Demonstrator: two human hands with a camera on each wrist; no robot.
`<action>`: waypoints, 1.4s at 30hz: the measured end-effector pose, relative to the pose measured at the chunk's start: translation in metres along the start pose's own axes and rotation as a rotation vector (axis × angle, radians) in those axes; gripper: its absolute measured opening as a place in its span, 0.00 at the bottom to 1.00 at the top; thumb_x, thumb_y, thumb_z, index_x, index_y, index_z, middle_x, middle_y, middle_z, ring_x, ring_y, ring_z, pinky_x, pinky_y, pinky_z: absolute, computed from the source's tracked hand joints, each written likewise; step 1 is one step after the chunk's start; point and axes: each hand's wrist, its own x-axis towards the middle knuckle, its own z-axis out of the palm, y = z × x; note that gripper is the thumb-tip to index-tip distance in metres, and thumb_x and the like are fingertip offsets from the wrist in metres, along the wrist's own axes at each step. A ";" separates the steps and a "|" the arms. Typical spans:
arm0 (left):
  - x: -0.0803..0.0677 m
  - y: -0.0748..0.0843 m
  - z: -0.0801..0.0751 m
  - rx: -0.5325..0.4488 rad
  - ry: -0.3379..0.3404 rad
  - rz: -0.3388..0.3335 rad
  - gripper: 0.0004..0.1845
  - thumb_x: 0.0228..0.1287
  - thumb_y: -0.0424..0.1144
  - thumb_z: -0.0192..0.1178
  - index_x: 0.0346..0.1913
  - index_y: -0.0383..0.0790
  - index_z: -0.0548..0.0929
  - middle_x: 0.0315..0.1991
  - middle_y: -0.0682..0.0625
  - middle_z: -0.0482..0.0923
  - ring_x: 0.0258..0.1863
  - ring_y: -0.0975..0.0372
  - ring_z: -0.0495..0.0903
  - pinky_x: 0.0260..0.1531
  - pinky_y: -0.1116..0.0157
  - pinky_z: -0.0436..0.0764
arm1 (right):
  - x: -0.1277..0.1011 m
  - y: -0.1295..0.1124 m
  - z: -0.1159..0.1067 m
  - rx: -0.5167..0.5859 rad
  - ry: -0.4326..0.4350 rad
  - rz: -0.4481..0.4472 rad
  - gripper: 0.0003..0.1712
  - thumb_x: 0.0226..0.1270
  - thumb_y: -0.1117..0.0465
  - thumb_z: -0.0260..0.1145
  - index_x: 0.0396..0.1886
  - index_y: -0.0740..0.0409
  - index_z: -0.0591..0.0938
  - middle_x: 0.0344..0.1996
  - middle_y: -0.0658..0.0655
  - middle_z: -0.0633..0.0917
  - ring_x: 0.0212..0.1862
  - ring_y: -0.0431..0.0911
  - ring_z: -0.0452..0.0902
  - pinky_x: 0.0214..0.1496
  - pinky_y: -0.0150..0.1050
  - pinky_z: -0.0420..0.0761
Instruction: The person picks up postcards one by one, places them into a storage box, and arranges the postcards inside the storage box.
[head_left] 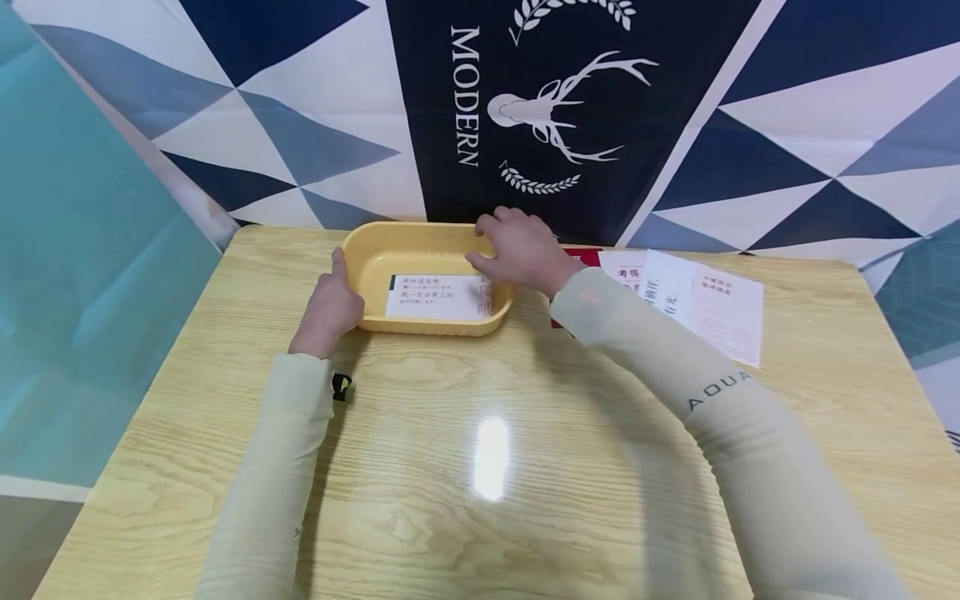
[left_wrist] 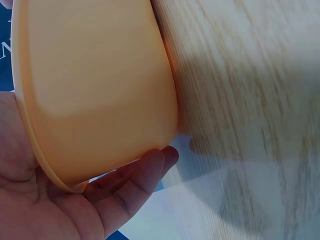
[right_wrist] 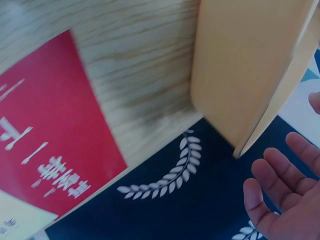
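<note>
A yellow oval plastic basin [head_left: 420, 327] stands near the table's back edge, with a white printed card [head_left: 431, 298] lying in it. My left hand [head_left: 327, 308] grips the basin's left end; in the left wrist view, its fingers [left_wrist: 132, 190] curl against the outer wall below the rim. Over the basin's right end hovers my right hand [head_left: 521, 248], fingers spread and loosely bent. The right wrist view shows those fingertips [right_wrist: 254, 192] a little apart from the rim, holding nothing.
Right of the basin lie a red card [head_left: 583, 257] and several overlapping white printed sheets [head_left: 727, 312], partly behind my right forearm. A patterned cloth [head_left: 540, 108] rises behind the wooden table [head_left: 420, 467]. A small black-and-yellow item [head_left: 341, 386] shows beside my left wrist.
</note>
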 end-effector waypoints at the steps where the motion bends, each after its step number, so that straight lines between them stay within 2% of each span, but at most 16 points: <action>1: 0.000 0.000 0.000 0.006 0.000 0.006 0.44 0.61 0.26 0.38 0.72 0.43 0.24 0.66 0.26 0.51 0.58 0.46 0.63 0.61 0.50 0.64 | -0.001 0.003 -0.001 -0.002 0.002 0.002 0.29 0.63 0.39 0.54 0.56 0.53 0.74 0.48 0.55 0.75 0.49 0.51 0.67 0.57 0.49 0.70; 8: -0.002 0.000 0.000 0.000 0.003 0.024 0.43 0.60 0.26 0.37 0.72 0.42 0.24 0.66 0.25 0.52 0.60 0.45 0.62 0.62 0.49 0.62 | -0.011 0.018 -0.005 0.006 0.014 0.036 0.28 0.65 0.41 0.53 0.57 0.53 0.73 0.51 0.57 0.75 0.51 0.52 0.67 0.59 0.50 0.70; 17: -0.002 0.001 0.001 -0.016 0.000 0.021 0.43 0.61 0.26 0.36 0.72 0.43 0.24 0.66 0.25 0.51 0.60 0.45 0.62 0.62 0.49 0.63 | -0.023 0.039 -0.003 0.035 0.065 0.075 0.28 0.64 0.41 0.52 0.55 0.53 0.75 0.47 0.57 0.75 0.51 0.53 0.68 0.56 0.50 0.71; 26: -0.004 0.002 0.001 -0.025 -0.001 0.012 0.43 0.61 0.26 0.36 0.72 0.43 0.24 0.67 0.25 0.50 0.61 0.44 0.62 0.62 0.48 0.63 | -0.035 0.058 -0.001 0.028 0.071 0.099 0.30 0.64 0.41 0.53 0.57 0.55 0.74 0.49 0.59 0.75 0.52 0.53 0.69 0.56 0.51 0.72; 36: -0.003 0.002 0.001 -0.011 0.004 0.008 0.42 0.62 0.26 0.36 0.72 0.43 0.24 0.67 0.25 0.50 0.62 0.45 0.61 0.63 0.48 0.62 | -0.052 0.080 -0.003 0.038 0.056 0.201 0.29 0.63 0.42 0.53 0.57 0.56 0.74 0.49 0.61 0.74 0.51 0.55 0.69 0.55 0.53 0.73; 42: -0.005 0.003 0.000 -0.009 0.004 0.006 0.43 0.62 0.26 0.36 0.72 0.42 0.24 0.67 0.25 0.51 0.60 0.45 0.61 0.63 0.49 0.62 | -0.064 0.095 -0.005 0.094 0.076 0.266 0.30 0.62 0.43 0.55 0.57 0.58 0.73 0.50 0.63 0.74 0.50 0.56 0.71 0.54 0.53 0.74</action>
